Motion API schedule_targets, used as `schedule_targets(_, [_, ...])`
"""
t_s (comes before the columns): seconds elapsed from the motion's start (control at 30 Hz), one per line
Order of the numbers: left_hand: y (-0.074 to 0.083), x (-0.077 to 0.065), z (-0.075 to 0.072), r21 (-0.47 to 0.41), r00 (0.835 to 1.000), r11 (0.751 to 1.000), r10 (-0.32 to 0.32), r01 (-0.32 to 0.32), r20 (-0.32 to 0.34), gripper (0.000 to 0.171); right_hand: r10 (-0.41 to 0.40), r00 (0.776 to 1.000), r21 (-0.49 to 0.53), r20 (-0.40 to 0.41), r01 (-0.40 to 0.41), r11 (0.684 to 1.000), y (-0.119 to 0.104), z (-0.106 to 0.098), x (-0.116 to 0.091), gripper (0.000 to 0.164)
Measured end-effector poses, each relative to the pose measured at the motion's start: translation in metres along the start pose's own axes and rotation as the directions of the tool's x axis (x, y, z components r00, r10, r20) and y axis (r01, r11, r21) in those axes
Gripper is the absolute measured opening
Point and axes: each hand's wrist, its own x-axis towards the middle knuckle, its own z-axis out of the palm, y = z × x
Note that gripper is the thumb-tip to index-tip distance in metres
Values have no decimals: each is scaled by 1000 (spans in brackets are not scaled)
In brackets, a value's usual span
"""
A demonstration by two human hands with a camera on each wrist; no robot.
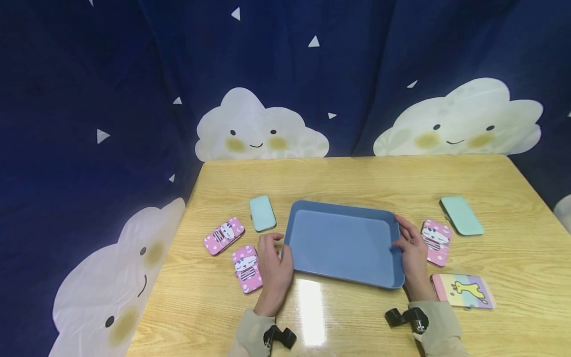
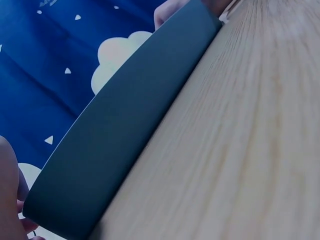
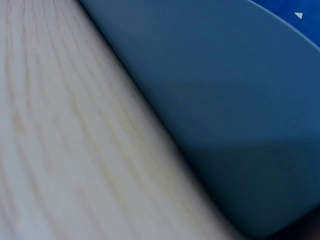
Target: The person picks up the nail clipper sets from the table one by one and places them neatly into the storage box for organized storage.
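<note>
A shallow blue rectangular tray [image 1: 341, 243] lies on the wooden table in the head view, slightly askew, with nothing in it. At its left end, my left hand [image 1: 274, 265] grips the wall, thumb at the rim and fingers outside. My right hand [image 1: 412, 253] holds the opposite end, its thumb over the rim and its fingers along the outer side. The tray's outer wall [image 2: 125, 115] fills much of the left wrist view, with part of the left hand [image 2: 7, 195] at the lower left. In the right wrist view the tray wall [image 3: 215, 85] hides most else.
Left of the tray lie a mint case [image 1: 262, 213] and two pink cat-print cases [image 1: 224, 236] [image 1: 247, 267], one close beside the left hand. To the right are another pink case [image 1: 436, 242], a mint case [image 1: 462, 215] and a giraffe-print case [image 1: 466, 291]. A dark blue curtain [image 1: 285, 54] hangs behind the table.
</note>
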Motion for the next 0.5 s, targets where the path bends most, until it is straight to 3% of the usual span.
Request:
schedule_targets(0.2, [-2, 2, -1, 39, 999, 999, 38, -37, -35, 20, -13, 1000, -5, 3, 13, 1000, 1, 0, -1, 61])
schedule_targets(0.5, [-2, 3, 0, 76, 999, 997, -19, 17, 30, 16, -12, 1000, 1, 14, 12, 1000, 3, -1, -1, 61])
